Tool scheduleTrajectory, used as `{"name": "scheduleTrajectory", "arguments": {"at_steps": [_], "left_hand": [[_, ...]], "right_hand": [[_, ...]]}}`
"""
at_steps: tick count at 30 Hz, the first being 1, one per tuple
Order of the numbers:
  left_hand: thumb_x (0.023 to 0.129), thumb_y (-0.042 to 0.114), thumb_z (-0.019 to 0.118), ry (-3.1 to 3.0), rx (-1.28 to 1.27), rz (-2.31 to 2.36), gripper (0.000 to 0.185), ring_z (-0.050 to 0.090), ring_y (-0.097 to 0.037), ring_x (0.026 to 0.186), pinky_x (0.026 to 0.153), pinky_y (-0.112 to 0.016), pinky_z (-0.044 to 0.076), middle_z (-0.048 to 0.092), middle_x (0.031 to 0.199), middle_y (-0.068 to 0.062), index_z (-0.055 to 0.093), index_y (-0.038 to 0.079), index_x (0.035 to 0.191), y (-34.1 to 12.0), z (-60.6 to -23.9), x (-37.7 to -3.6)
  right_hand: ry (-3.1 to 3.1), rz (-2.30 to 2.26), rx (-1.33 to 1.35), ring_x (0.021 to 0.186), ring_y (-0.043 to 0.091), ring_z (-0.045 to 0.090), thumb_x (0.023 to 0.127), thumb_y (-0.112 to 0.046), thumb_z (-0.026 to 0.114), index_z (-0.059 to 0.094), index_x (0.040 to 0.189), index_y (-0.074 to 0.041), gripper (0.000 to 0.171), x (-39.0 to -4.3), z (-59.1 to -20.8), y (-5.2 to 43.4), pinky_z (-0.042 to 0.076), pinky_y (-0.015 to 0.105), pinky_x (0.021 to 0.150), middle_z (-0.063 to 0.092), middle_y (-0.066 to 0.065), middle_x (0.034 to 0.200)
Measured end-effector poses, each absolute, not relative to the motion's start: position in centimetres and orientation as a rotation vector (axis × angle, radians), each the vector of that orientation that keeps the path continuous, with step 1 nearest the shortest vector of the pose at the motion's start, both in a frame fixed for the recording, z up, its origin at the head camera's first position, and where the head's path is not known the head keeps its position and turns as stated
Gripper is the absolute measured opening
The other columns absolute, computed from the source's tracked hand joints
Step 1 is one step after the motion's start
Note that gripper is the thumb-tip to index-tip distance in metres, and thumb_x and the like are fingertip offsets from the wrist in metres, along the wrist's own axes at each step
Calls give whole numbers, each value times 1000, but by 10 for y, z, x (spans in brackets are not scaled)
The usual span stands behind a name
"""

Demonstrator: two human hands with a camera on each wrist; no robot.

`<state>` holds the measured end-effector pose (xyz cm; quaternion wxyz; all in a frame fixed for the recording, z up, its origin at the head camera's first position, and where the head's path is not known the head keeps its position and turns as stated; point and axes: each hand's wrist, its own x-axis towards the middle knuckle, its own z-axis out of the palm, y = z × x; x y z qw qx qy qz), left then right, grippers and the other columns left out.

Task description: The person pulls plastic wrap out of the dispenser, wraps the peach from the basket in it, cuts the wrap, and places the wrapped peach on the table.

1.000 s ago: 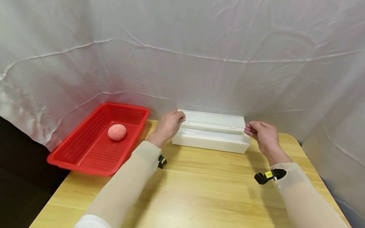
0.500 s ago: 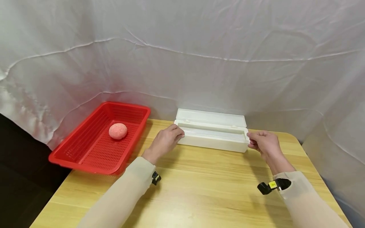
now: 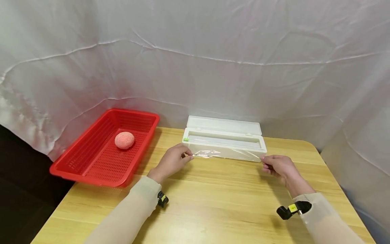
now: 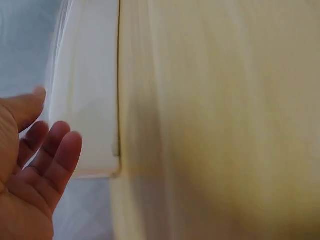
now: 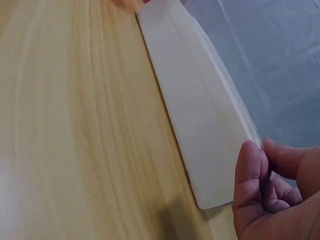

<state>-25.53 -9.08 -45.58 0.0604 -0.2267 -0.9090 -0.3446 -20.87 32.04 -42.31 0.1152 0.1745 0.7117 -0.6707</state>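
A white cling film dispenser [image 3: 223,145] lies across the far part of the table, its lid [image 3: 223,125] swung up at the back. Clear cling film [image 3: 207,153] hangs out over the dispenser's front, showing as shiny creases. My left hand [image 3: 172,161] pinches the film's left corner between thumb and index finger. At the other end, my right hand [image 3: 281,166] pinches the right corner, just off the box's front corner. In the right wrist view, thumb and index fingertips [image 5: 248,150] meet beside the white box. A small green slider [image 3: 186,139] sits at the dispenser's left end.
To the left stands a red perforated basket [image 3: 85,176] holding a pink, rounded, rough-surfaced object [image 3: 124,140]. Grey cloth [image 3: 225,81] hangs behind the wooden table [image 3: 213,203] and along its sides.
Both hands have come down and toward me from above the dispenser, drawing film out over its front. The green slider now shows where the left hand was. Basket and pink object stay put.
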Motion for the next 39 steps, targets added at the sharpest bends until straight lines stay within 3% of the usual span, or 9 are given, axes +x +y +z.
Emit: {"name": "scheduleTrajectory", "arguments": {"at_steps": [5, 9, 11, 14, 19, 23, 32, 39], "left_hand": [[105, 34, 63, -2787, -264, -1421, 31, 65, -16, 72, 71, -31, 53, 68, 83, -4, 72, 8, 93, -94, -463, -257], [110, 40, 55, -2721, -9, -1856, 44, 69, -28, 91, 81, -37, 60, 70, 105, -18, 69, -1, 117, -88, -465, -260], [110, 39, 56, -2682, 39, -2049, 46, 67, -30, 104, 88, -41, 62, 68, 118, -19, 65, -2, 129, -82, -466, -263], [109, 35, 59, -2641, 53, -2200, 43, 67, -29, 105, 88, -38, 61, 68, 122, -17, 63, 1, 136, -75, -468, -266], [107, 28, 64, -2586, 75, -2268, 28, 59, -20, 81, 69, -28, 55, 63, 96, -9, 69, 5, 122, -70, -473, -270], [106, 23, 65, -2548, 114, -2293, 18, 53, -17, 74, 64, -26, 51, 53, 83, -4, 68, 5, 107, -71, -472, -270], [107, 15, 63, -2502, 85, -2365, 16, 59, -14, 75, 68, -26, 54, 64, 89, -6, 66, 1, 101, -75, -467, -268], [106, 13, 65, -2358, -2, -2360, 22, 59, -13, 74, 72, -25, 55, 66, 85, -5, 69, -8, 112, -71, -439, -283]], "right_hand": [[2076, -1961, 492, 70, 8, 65, 105, -11, 64, 72, 102, 0, 14, -207, -428, 320, 61, 22, 67, 66, 0, 81], [2073, -1964, 490, 69, 8, 65, 105, -13, 65, 72, 100, -2, 14, -207, -431, 320, 60, 23, 67, 66, 0, 81], [2069, -1963, 489, 70, 8, 65, 106, -13, 65, 71, 101, -1, 14, -206, -432, 322, 60, 22, 67, 66, 0, 81], [2051, -1977, 491, 70, 9, 65, 106, -13, 65, 70, 104, -1, 14, -206, -433, 323, 60, 23, 66, 66, 0, 81], [2033, -1989, 474, 71, 9, 66, 106, -17, 65, 72, 103, -3, 15, -206, -434, 323, 59, 22, 67, 67, -2, 81], [2012, -2000, 470, 72, 9, 67, 105, -17, 67, 72, 104, -3, 15, -206, -433, 323, 60, 22, 68, 68, -2, 82], [1864, -2080, 437, 72, 7, 68, 106, -13, 65, 75, 96, -7, 15, -205, -432, 328, 62, 22, 71, 70, -1, 81], [1570, -2335, 407, 76, 7, 64, 108, -12, 61, 77, 98, -7, 19, -215, -418, 332, 58, 20, 71, 70, -1, 86]]}}
